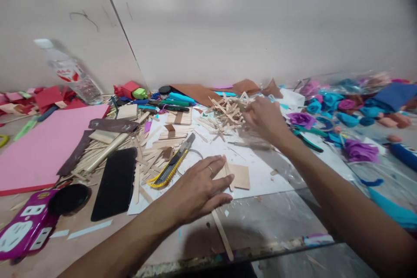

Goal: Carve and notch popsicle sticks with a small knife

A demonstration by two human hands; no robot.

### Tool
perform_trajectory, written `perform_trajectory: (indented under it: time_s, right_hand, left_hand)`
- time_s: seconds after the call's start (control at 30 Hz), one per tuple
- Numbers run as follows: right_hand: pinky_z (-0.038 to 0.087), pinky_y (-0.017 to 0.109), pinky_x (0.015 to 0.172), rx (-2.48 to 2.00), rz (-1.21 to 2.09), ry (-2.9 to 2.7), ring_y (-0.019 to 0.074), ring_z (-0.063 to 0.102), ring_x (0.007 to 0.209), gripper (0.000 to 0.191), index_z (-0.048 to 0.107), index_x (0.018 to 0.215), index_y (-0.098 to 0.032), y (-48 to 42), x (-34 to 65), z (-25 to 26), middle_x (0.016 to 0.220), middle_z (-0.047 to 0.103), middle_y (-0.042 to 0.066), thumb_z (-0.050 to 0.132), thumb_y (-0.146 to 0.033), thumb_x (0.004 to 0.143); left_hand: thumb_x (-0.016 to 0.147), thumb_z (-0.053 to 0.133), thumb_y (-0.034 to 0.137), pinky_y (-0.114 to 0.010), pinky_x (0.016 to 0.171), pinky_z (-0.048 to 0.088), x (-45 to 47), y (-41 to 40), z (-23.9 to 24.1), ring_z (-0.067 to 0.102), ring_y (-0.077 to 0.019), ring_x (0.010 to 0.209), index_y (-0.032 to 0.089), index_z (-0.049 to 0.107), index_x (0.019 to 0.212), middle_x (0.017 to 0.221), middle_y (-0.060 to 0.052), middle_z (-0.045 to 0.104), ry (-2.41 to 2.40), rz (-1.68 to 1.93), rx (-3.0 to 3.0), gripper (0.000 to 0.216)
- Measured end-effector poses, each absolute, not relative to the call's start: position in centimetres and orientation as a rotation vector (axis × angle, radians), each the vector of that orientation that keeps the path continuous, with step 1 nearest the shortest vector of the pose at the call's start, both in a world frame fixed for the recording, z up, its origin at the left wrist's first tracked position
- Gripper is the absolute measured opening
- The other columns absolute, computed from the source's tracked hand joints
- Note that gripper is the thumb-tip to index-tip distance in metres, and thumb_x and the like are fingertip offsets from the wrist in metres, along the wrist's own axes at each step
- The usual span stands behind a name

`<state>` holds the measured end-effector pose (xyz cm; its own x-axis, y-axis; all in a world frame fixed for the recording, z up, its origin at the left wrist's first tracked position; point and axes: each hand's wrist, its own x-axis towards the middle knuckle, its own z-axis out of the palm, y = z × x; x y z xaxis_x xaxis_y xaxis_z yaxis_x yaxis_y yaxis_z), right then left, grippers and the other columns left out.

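Observation:
My left hand (205, 182) hovers or rests, palm down, over the front of the white paper (260, 184), fingers stretched and slightly apart. A ring is on one finger. Under and beside its fingertips are a thin wooden craft stick (229, 173) and a small square wood piece (241, 177). Another craft stick (223, 234) sticks out from below the hand toward the table edge. Farther back, my right hand (265, 119) reaches into a heap of short cut craft sticks (228, 110). Its fingers are bent and blurred, so what they grip, if anything, is unclear.
Left of centre lie a yellow utility knife (172, 163), a black phone-like slab (114, 184) and loose sticks (156, 160). A leaning water bottle (76, 74), pink sheets (48, 147) and a purple power strip (28, 226) are farther left. Paper flowers (361, 151) and pliers (308, 139) lie right.

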<state>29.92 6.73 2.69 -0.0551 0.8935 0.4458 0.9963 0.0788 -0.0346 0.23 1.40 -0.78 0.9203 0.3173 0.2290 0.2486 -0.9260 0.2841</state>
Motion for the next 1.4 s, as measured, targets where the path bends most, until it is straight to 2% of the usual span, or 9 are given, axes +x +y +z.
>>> perform_trajectory:
  time_s: [0.17,0.3,0.43,0.63,0.77,0.87,1.07,1.23,1.4]
  right_hand:
    - [0.049,0.034,0.067,-1.180,0.183,-1.569,0.0165,0.058,0.068,0.012,0.063,0.085,-0.023,4.4,28.3,5.4,0.078,0.061,0.001,0.069,-0.031,0.090]
    - [0.058,0.036,0.071,-0.886,0.908,-1.311,0.0166,0.068,0.071,0.011,0.063,0.083,-0.023,1.7,25.7,5.9,0.083,0.070,0.002,0.071,-0.029,0.089]
    - [0.059,0.031,0.059,-0.853,1.218,-1.071,0.0160,0.069,0.061,0.012,0.064,0.084,-0.022,0.3,24.8,4.5,0.073,0.074,0.002,0.075,-0.028,0.084]
    - [0.055,0.023,0.054,-0.787,1.426,-0.995,0.0123,0.066,0.055,0.022,0.073,0.104,-0.018,-0.4,23.7,3.3,0.069,0.075,0.001,0.079,-0.028,0.086]
    - [0.056,0.021,0.061,-0.777,1.436,-1.042,0.0104,0.067,0.063,0.032,0.076,0.112,-0.019,-0.9,23.0,2.7,0.074,0.074,0.000,0.085,-0.033,0.084]
    - [0.055,0.022,0.062,-0.769,1.406,-1.025,0.0107,0.066,0.067,0.032,0.077,0.109,-0.020,-0.8,23.0,2.3,0.076,0.072,-0.001,0.087,-0.034,0.082]
    - [0.053,0.026,0.063,-0.764,1.367,-1.030,0.0124,0.064,0.068,0.019,0.074,0.094,-0.021,-0.1,23.7,2.3,0.077,0.072,0.000,0.084,-0.032,0.083]
    - [0.052,0.031,0.064,-0.722,1.391,-1.029,0.0160,0.065,0.066,0.010,0.065,0.083,-0.022,-0.6,23.6,2.5,0.072,0.071,0.000,0.073,-0.017,0.080]
    - [0.035,0.026,0.049,-0.593,1.395,-1.019,0.0095,0.036,0.041,0.018,0.058,0.076,-0.024,-1.4,22.7,2.7,0.047,0.048,-0.008,0.056,-0.006,0.077]
  left_hand:
    - [0.106,0.050,0.038,-0.055,0.103,0.054,1.1,0.6,-0.8,0.059,-0.0330,0.123,0.022,0.069,0.132,0.154,-0.020,0.053,0.551,0.387,2.864,0.036]
    - [0.104,0.054,0.038,-0.057,0.095,0.056,1.6,-0.3,-1.2,0.059,-0.0351,0.116,0.020,0.072,0.129,0.144,-0.022,0.060,0.650,0.487,2.876,0.035]
    - [0.101,0.061,0.038,-0.056,0.096,0.056,1.5,-0.4,-1.8,0.059,-0.0344,0.115,0.019,0.070,0.131,0.142,-0.023,0.060,0.577,0.605,2.874,0.037]
    - [0.089,0.073,0.060,-0.057,0.112,0.048,1.1,0.4,-1.6,0.047,-0.0367,0.139,0.020,0.047,0.150,0.155,-0.021,0.048,0.728,0.673,2.609,0.077]
    - [0.078,0.078,0.071,-0.056,0.113,0.048,1.7,0.9,-1.6,0.048,-0.0360,0.139,0.019,0.030,0.157,0.150,-0.020,0.050,0.731,0.631,2.494,0.106]
    - [0.082,0.080,0.061,-0.054,0.109,0.051,2.2,1.2,-1.8,0.052,-0.0346,0.133,0.019,0.030,0.155,0.143,-0.019,0.054,0.682,0.597,2.527,0.098]
    - [0.091,0.074,0.047,-0.055,0.111,0.049,2.3,1.6,-3.1,0.052,-0.0350,0.135,0.021,0.052,0.135,0.148,-0.017,0.052,0.657,0.602,2.594,0.056]
    - [0.090,0.075,0.041,-0.054,0.111,0.050,2.3,1.6,-3.2,0.054,-0.0341,0.136,0.019,0.041,0.149,0.146,-0.019,0.056,0.601,0.678,2.553,0.072]
    - [0.086,0.078,0.048,-0.058,0.111,0.049,2.3,1.5,-2.8,0.054,-0.0383,0.137,0.017,0.040,0.149,0.147,-0.022,0.056,0.585,0.678,2.557,0.080]
